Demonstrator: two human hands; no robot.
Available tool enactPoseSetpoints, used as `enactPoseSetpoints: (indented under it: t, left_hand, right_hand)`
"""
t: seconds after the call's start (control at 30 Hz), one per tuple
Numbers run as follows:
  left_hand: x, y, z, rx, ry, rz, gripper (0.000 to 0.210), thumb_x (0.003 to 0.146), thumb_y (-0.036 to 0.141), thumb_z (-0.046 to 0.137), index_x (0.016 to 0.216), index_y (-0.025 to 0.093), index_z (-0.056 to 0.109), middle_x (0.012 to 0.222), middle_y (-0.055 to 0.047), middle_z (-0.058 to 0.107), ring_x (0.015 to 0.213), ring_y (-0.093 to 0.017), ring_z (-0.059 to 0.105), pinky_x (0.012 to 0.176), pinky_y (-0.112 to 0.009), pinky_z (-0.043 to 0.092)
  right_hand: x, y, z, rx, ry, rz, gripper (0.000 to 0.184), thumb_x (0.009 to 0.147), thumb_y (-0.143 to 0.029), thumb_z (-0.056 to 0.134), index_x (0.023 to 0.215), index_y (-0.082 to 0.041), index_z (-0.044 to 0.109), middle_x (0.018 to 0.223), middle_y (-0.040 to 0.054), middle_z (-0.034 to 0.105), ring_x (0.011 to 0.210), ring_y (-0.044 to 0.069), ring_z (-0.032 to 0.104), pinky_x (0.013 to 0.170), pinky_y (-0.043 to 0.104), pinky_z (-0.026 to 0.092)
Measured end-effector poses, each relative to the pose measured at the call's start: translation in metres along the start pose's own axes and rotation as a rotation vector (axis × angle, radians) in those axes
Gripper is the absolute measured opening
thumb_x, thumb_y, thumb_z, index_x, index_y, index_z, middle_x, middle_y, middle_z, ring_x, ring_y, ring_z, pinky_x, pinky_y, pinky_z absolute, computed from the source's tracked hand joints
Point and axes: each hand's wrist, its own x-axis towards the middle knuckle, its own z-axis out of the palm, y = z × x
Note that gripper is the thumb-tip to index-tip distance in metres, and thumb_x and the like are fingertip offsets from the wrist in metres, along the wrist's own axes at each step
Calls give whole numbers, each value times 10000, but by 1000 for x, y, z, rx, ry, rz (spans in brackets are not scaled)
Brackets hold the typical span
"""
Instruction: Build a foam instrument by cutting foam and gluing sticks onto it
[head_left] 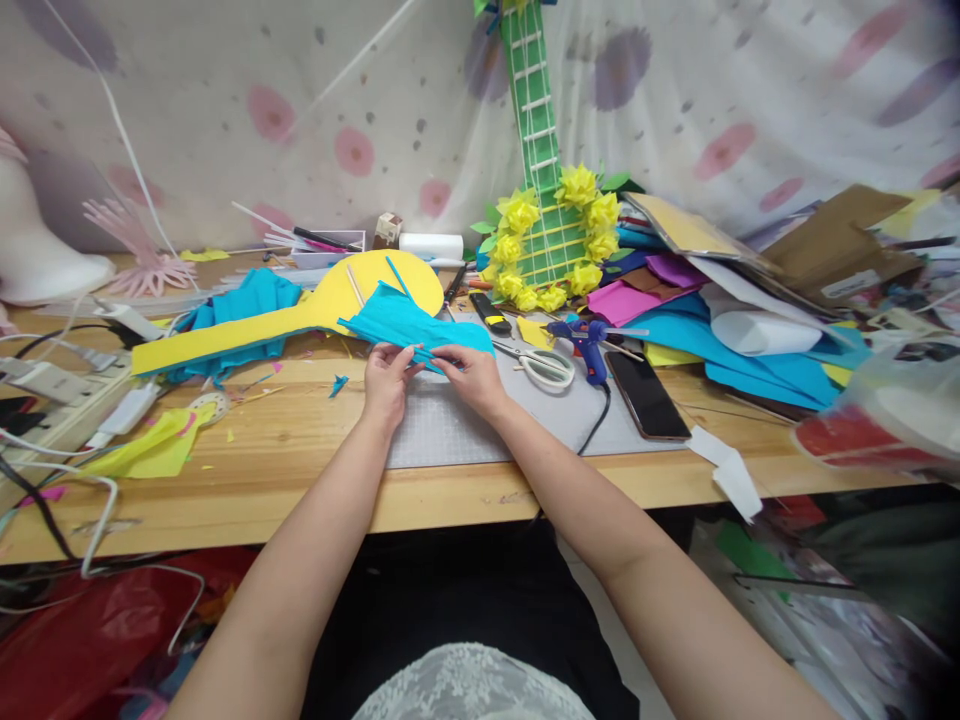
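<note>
A sheet of blue crepe paper (420, 318) is pinched along its near edge between both hands, above the grey cutting mat (450, 430). My left hand (388, 378) grips the edge with thumb and fingertips. Close beside it, my right hand (472, 376) pinches the same edge a little to the right. Behind the paper lies a yellow guitar-shaped cutout (330, 292), its long neck pointing left and a blue strip (400, 278) on its body. White-handled scissors (546, 368) lie just right of my right hand.
A blue glue gun (589, 345) and a phone (646, 394) lie to the right. A green paper guitar with yellow flowers (551, 225) stands at the back. Coloured paper (675, 310) piles up at right, a plastic tub (885, 410) nearby. Cables and a power strip (67, 430) crowd the left.
</note>
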Motion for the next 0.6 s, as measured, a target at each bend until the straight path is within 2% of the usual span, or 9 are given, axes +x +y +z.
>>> enactPoseSetpoints:
  t: [0.2,0.33,0.47,0.6]
  left_hand:
    - [-1,0,0,12,17,-12,331,545,243,729,718,176,455,708,24,603,674,-106,599,567,-218,496]
    - [-1,0,-1,13,11,-16,333,548,253,730,729,178,460,719,26,601,665,-99,592,577,-220,494]
    - [0,-3,-1,43,-19,-19,334,542,257,738,707,168,462,683,33,585,634,-94,586,591,-229,493]
    - [0,-6,0,66,-61,-48,321,539,252,745,707,161,487,674,24,597,617,-97,588,571,-227,493]
  right_hand:
    - [-1,-3,-5,-210,-18,-92,178,812,-283,538,870,-235,699,888,33,698,848,191,633,767,302,460]
    - [-1,-3,-6,-217,-14,-124,194,826,-304,523,936,-237,668,941,26,687,886,174,618,791,286,443]
    - [-1,-2,-5,-160,-35,-109,256,809,-359,543,1016,-228,614,959,22,675,887,161,609,760,272,444]
    - [-1,-2,-4,-277,-36,-64,196,829,-340,513,910,-220,646,881,29,684,831,175,608,717,276,427]
